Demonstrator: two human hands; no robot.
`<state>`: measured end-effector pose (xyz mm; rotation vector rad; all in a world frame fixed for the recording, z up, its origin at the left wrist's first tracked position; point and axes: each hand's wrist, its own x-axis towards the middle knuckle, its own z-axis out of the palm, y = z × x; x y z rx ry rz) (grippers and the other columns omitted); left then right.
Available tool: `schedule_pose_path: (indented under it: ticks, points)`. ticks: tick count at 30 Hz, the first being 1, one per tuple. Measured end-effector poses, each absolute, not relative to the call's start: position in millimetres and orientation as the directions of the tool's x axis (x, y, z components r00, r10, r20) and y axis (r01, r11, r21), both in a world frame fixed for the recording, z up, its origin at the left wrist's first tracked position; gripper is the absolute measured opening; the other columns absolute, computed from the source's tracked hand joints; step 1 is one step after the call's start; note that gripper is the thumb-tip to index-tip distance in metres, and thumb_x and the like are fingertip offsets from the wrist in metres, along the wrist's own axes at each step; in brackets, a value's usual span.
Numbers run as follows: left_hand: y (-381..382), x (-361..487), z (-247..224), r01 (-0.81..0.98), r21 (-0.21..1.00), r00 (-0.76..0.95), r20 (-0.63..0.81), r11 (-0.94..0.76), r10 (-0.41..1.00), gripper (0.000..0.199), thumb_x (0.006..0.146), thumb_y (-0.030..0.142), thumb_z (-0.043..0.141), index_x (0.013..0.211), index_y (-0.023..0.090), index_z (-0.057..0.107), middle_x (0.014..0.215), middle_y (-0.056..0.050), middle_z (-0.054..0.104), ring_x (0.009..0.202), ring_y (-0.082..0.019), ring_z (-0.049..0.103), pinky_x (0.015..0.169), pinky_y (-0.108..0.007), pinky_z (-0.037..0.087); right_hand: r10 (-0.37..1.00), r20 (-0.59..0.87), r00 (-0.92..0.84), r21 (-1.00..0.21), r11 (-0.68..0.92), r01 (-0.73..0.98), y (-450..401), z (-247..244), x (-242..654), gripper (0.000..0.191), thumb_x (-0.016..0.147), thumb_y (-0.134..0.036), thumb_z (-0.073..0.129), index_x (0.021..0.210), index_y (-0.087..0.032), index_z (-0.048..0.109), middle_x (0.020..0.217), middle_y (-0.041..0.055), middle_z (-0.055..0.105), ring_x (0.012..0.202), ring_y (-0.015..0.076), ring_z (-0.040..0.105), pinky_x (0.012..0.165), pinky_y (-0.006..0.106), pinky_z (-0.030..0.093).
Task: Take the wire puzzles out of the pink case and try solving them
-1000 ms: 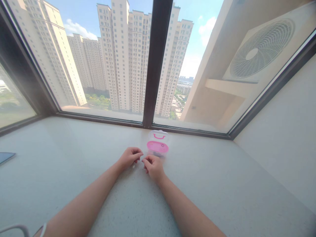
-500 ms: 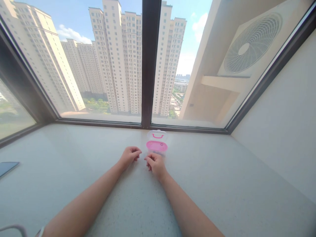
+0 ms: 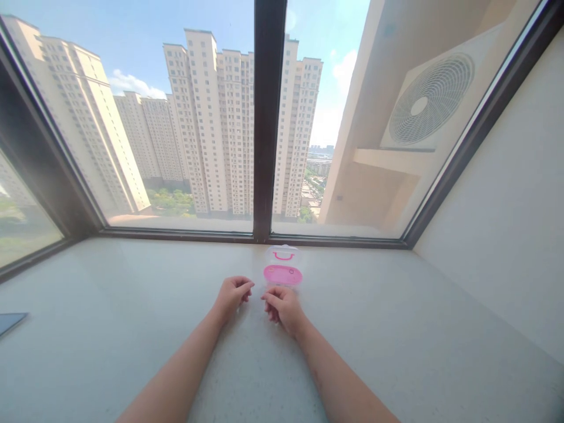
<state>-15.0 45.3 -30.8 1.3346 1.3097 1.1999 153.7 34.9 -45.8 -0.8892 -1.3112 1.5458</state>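
My left hand [image 3: 235,295] is closed in a pinch just above the pale sill, left of centre. Facing it across a narrow gap, my right hand [image 3: 283,306] is pinched too, thumb against forefinger. Whatever either hand holds is too small to make out. Right behind my right hand stands a small clear plastic box with a pink tray [image 3: 282,274] at its top. Its transparent lid [image 3: 284,254], with a pink handle, is raised at the back. My right hand hides the front of the box, and a few tiny items lie on the tray.
A pale speckled window sill [image 3: 132,329] stretches under both arms. On the far left lies a flat dark item [image 3: 12,322], cut off by the frame. A dark window frame [image 3: 267,117] closes the back, and a white wall [image 3: 506,223] bounds the right.
The view has tilted upward, so the box and sill appear lower. My hands stay pinched near each other, with the gap between them slightly wider. A grey loop at bottom left has left view.
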Motion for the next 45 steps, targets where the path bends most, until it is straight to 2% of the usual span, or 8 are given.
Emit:
schedule_pose_path:
  ticks: [10, 18, 29, 34, 41, 45]
  points:
    - [35, -15, -28, 0.210, 0.972, -0.086, 0.122, -0.102, 0.989, 0.026, 0.072, 0.038, 0.060, 0.063, 0.014, 0.061, 0.052, 0.002, 0.054, 0.045, -0.009, 0.046, 0.043, -0.020, 0.031, 0.879, -0.048, -0.474, -0.975, -0.144, -0.168, 39, -46, 159, 0.026, 0.068, -0.036, 0.067, 0.073, -0.011, 0.061, 0.051, -0.0019, 0.059, 0.034, 0.0069, 0.050, 0.031, 0.015, 0.032]
    - [22, -14, -27, 0.281, 0.951, 0.120, 0.101, -0.131, 0.988, 0.027, 0.075, 0.038, 0.059, 0.073, 0.012, 0.066, 0.053, 0.001, 0.055, 0.044, -0.010, 0.048, 0.045, -0.021, 0.037, 0.866, -0.055, -0.497, -0.966, -0.171, -0.192, 33, -41, 162, 0.028, 0.068, -0.037, 0.068, 0.075, -0.010, 0.065, 0.055, 0.0010, 0.062, 0.036, 0.0080, 0.052, 0.032, 0.016, 0.034]
    - [18, -7, -24, 0.262, 0.952, 0.164, 0.114, -0.155, 0.980, 0.026, 0.077, 0.036, 0.058, 0.074, 0.012, 0.065, 0.056, -0.001, 0.059, 0.045, -0.009, 0.047, 0.044, -0.020, 0.038, 0.844, -0.137, -0.519, -0.930, -0.290, -0.225, 26, -34, 164, 0.022, 0.068, -0.030, 0.067, 0.076, -0.010, 0.067, 0.052, 0.0005, 0.060, 0.034, 0.0062, 0.047, 0.031, 0.016, 0.027]
    - [14, -5, -17, 0.257, 0.957, 0.116, 0.105, -0.133, 0.988, 0.025, 0.076, 0.037, 0.059, 0.073, 0.012, 0.064, 0.052, 0.001, 0.056, 0.044, -0.010, 0.048, 0.045, -0.021, 0.039, 0.788, -0.102, -0.607, -0.951, -0.257, -0.173, 21, -28, 167, 0.019, 0.068, -0.028, 0.067, 0.075, -0.010, 0.068, 0.054, 0.0017, 0.062, 0.036, 0.0063, 0.048, 0.034, 0.017, 0.030]
    - [9, -3, -10, 0.251, 0.959, 0.098, 0.108, -0.129, 0.989, 0.024, 0.075, 0.037, 0.059, 0.070, 0.013, 0.063, 0.052, 0.002, 0.056, 0.044, -0.009, 0.047, 0.044, -0.020, 0.038, 0.902, -0.093, -0.421, -0.982, -0.154, -0.112, 9, -22, 156, 0.018, 0.071, -0.030, 0.062, 0.073, -0.013, 0.066, 0.049, -0.0014, 0.057, 0.033, 0.0065, 0.044, 0.032, 0.017, 0.028]
    - [6, -3, -7, 0.242, 0.962, 0.109, 0.106, -0.130, 0.988, 0.024, 0.074, 0.037, 0.059, 0.068, 0.014, 0.063, 0.053, 0.002, 0.056, 0.045, -0.010, 0.047, 0.044, -0.020, 0.038, 0.923, -0.077, -0.378, -0.993, -0.106, -0.055, 5, -21, 151, 0.020, 0.074, -0.033, 0.060, 0.071, -0.014, 0.065, 0.048, -0.0021, 0.056, 0.033, 0.0062, 0.044, 0.032, 0.017, 0.029]
